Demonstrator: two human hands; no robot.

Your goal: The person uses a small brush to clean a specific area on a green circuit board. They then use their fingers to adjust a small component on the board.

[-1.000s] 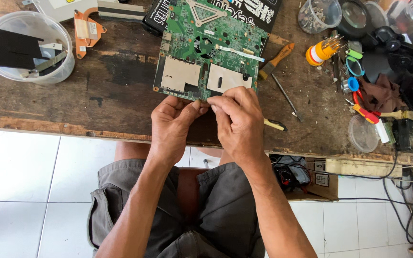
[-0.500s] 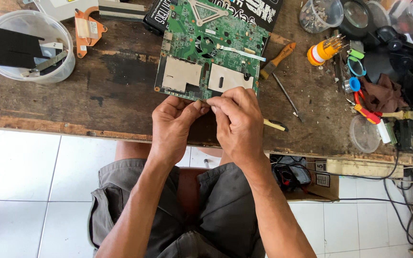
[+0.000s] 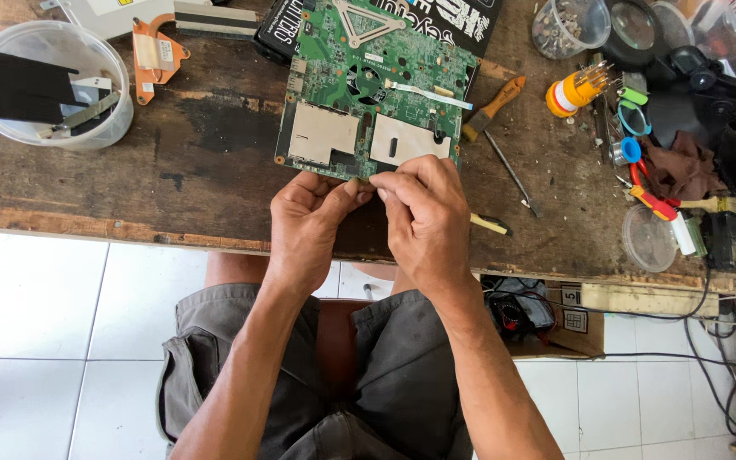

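**Inspector:** Any change since the earlier frame?

**Operator:** Almost none. I see both hands staying at the near edge of the green circuit board (image 3: 374, 94); the board has not shifted on the wooden workbench (image 3: 172, 162).

**Inspector:** Containers?

**Operator:** I count three. A clear plastic tub (image 3: 44, 81) at far left holds a flat black panel and a metal strip. A clear cup (image 3: 570, 24) at the top holds small dark parts, too small for me to identify. A shallow clear dish (image 3: 647, 238) at right looks bare inside.

**Inspector:** Hand pose?

**Operator:** The left hand (image 3: 304, 223) and right hand (image 3: 426, 213) meet fingertip to fingertip at the board's near edge, fingers curled together and pinched there. What they pinch is hidden from me. Both forearms rise from the lap. A yellow-handled tool (image 3: 491, 224) lies just beside the right hand.
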